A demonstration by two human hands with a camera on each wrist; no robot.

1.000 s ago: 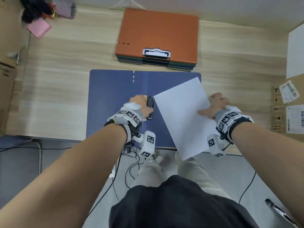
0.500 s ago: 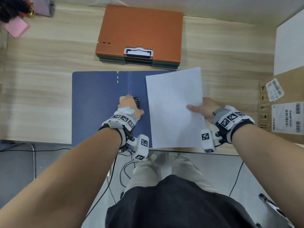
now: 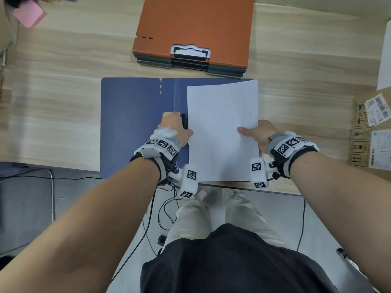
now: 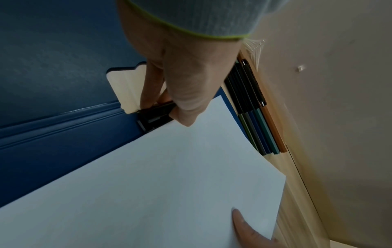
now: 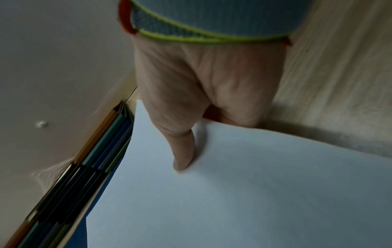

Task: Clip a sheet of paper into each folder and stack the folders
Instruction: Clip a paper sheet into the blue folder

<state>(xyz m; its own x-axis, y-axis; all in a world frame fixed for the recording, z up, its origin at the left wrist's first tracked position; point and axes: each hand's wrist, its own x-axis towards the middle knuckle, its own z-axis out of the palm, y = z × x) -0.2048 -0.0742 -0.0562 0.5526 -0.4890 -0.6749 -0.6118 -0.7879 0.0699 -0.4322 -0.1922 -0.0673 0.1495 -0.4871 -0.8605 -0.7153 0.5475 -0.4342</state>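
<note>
Table (image 3: 63, 98): open blue folder (image 3: 135, 127) at near edge, closed stack (image 3: 194, 30) beyond. Sheet (image 3: 222, 127) over folder's right half, light and floppy, best held by an edge. Right hand (image 3: 259, 134) pinches its right edge; left hand (image 3: 174, 129) pinches the clip (image 4: 156, 115).

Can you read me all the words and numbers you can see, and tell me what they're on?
No text here is clear enough to read.
Labels on the box: print and barcodes too small and blurred.
Symbols printed on the box: handling pictures, no words legible.
Wrist tags: black-and-white square patterns, not words.
Paper: blank.
Folders: no writing visible.
</note>
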